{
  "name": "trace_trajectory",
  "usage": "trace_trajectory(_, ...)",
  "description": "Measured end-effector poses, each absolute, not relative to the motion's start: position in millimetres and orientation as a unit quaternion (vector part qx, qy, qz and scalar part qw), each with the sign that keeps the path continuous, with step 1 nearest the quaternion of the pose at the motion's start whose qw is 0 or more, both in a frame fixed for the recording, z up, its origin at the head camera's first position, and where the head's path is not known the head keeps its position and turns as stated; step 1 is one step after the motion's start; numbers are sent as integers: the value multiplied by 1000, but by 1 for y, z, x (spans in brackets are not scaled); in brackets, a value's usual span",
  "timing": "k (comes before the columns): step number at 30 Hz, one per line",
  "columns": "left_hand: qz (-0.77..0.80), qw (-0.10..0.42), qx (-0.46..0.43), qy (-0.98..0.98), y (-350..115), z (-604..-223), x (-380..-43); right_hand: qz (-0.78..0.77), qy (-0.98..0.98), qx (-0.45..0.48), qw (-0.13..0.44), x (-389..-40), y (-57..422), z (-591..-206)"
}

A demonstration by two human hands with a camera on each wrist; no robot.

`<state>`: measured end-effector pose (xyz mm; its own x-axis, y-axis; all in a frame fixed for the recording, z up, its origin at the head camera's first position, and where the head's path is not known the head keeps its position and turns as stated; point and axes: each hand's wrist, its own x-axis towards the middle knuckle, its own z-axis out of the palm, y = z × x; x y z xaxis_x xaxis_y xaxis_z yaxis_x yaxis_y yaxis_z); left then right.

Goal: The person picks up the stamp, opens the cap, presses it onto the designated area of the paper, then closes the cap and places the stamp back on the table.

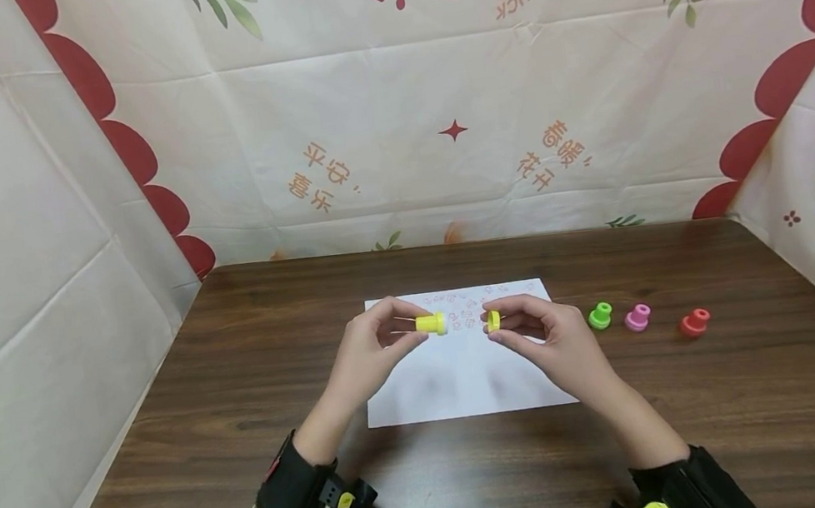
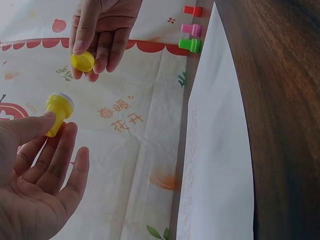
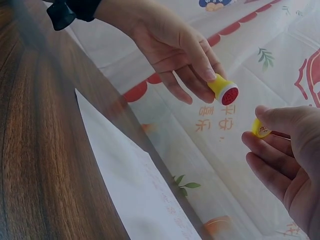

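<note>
My left hand (image 1: 376, 348) pinches a yellow stamp (image 1: 429, 324) by its handle between thumb and fingers, above the paper. The stamp's round red face (image 3: 230, 95) shows in the right wrist view, turned toward the other hand. A small round yellow cap (image 1: 493, 321) is pinched between thumb and fingertips of my right hand (image 1: 549, 342). In the left wrist view the hollow side of the cap (image 2: 83, 62) shows. Stamp and cap are apart, held at about the same height with a short gap between them.
A white sheet of paper (image 1: 468, 385) with small red prints along its far part lies on the brown wooden table (image 1: 246, 423). To its right stand a green stamp (image 1: 600, 316), a pink stamp (image 1: 637, 317) and a red stamp (image 1: 695, 322). A printed white cloth (image 1: 390, 97) hangs behind the table.
</note>
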<state>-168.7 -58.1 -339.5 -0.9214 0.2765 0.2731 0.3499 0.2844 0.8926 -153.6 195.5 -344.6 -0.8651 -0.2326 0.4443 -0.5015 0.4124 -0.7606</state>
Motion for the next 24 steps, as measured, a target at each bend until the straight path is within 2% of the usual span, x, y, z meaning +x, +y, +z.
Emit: trace_trajectory(24, -558, 48, -189, -807, -58, -333, -170, 470, -846, 204, 146, -154, 209, -338)
